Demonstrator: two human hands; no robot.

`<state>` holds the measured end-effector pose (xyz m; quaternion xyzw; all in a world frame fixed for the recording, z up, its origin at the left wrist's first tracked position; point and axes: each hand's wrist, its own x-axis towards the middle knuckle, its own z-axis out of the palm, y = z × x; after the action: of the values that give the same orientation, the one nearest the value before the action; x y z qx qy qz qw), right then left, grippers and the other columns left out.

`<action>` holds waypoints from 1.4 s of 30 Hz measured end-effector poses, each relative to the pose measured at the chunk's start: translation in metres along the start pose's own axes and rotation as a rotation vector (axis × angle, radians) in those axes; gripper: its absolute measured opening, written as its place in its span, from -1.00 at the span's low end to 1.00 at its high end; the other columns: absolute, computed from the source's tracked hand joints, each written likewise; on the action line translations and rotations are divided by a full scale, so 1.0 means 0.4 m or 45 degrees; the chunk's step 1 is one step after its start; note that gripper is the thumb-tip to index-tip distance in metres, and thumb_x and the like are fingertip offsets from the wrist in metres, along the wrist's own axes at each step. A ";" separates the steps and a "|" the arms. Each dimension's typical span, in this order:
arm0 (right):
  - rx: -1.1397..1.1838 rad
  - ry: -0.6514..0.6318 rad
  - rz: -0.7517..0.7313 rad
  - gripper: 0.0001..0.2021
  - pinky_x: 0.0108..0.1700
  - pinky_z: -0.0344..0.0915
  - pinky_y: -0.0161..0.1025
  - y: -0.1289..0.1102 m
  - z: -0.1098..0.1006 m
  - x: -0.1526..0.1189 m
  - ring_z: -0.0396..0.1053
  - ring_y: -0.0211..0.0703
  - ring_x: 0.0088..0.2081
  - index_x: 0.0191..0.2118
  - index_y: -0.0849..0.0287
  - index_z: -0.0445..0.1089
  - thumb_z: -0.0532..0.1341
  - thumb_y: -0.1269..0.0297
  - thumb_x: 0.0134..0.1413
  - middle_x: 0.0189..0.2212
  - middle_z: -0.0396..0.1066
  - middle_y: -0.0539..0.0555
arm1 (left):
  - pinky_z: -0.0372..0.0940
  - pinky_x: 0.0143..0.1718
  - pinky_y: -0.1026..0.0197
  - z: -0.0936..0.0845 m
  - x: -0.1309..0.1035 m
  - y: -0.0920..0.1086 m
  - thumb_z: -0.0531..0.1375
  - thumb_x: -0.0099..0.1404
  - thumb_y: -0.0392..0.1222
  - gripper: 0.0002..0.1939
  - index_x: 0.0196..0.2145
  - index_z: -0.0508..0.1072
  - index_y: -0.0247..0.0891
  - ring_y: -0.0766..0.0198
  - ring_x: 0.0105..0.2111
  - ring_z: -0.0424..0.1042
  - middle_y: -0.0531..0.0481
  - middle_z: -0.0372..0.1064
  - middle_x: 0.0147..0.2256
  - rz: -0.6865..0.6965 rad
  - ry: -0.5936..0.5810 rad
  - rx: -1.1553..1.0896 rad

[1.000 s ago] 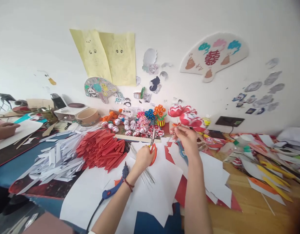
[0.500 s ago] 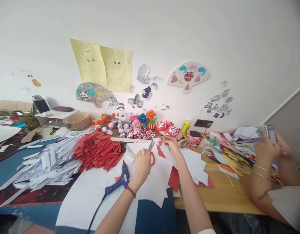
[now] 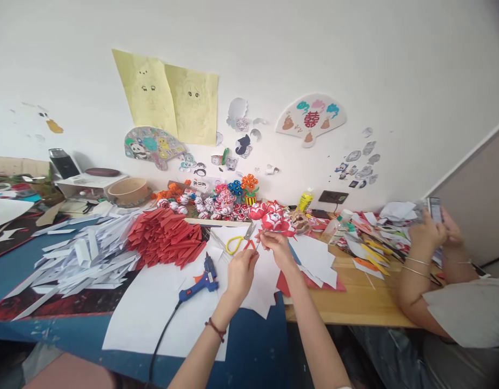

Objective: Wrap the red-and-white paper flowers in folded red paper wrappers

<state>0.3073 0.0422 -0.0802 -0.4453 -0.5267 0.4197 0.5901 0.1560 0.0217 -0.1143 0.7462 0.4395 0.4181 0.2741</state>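
Observation:
My right hand [image 3: 277, 247] is closed in a pinch on thin stems under a bunch of red-and-white paper flowers [image 3: 275, 217]. Close beside it, my left hand [image 3: 241, 273] has its fingertips pressed together near the lower end of the stems; what it pinches is too small to make out. Scissors [image 3: 234, 244] with a yellow and a red handle lie on white paper just beyond my left hand. Thin metal wires [image 3: 219, 242] lie left of the scissors. A blue hot glue gun [image 3: 200, 282] rests on a white sheet [image 3: 152, 308] to the left.
Piles of folded red paper strips [image 3: 166, 237] and white paper strips [image 3: 87, 256] cover the left side. Finished paper flowers [image 3: 208, 208] stand along the wall with a yellow bottle [image 3: 305, 200]. At the right, another person's hands [image 3: 431, 232] hold a phone [image 3: 434, 209].
My left hand has come off the scissors area and moved toward my right hand, uncovering the yellow handle. The flower bunch is lower and tilted toward me. The view has shifted slightly.

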 end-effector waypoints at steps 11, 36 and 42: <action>-0.064 -0.105 -0.036 -0.66 -0.40 0.20 -0.26 -0.062 -0.002 -0.031 0.28 -0.25 -0.46 -0.27 0.20 0.59 0.35 -0.01 0.04 -0.42 0.50 0.07 | 0.23 -0.40 0.33 -0.030 -0.005 0.024 0.12 0.36 -0.11 -0.76 -0.28 0.57 -0.24 0.30 -0.50 0.43 0.04 0.52 -0.50 0.003 -0.079 -0.222; -0.235 0.200 -0.016 -0.67 -0.30 0.33 -0.22 -0.015 -0.166 0.287 0.41 -0.15 -0.38 -0.37 0.16 0.60 0.44 -0.01 -0.18 -0.35 0.57 0.11 | 0.43 -0.15 0.10 -0.068 0.015 -0.042 -0.03 0.45 -0.15 -0.70 -0.08 0.48 -0.15 0.12 -0.13 0.50 -0.16 0.49 -0.11 0.027 -0.044 -0.155; -0.496 0.492 -0.114 -0.57 -0.46 0.30 -0.21 -0.040 -0.307 0.332 0.37 -0.16 -0.52 -0.35 0.20 0.57 0.40 -0.09 -0.22 -0.44 0.55 0.11 | 0.46 -0.21 0.07 -0.022 -0.129 -0.064 -0.03 0.44 -0.12 -0.68 -0.18 0.54 -0.01 0.11 -0.28 0.53 -0.11 0.54 -0.33 0.129 -0.402 -0.324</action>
<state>0.4422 0.1561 -0.0378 -0.5983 -0.4943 0.1912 0.6010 0.1239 -0.0115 -0.1497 0.7831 0.2967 0.3615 0.4100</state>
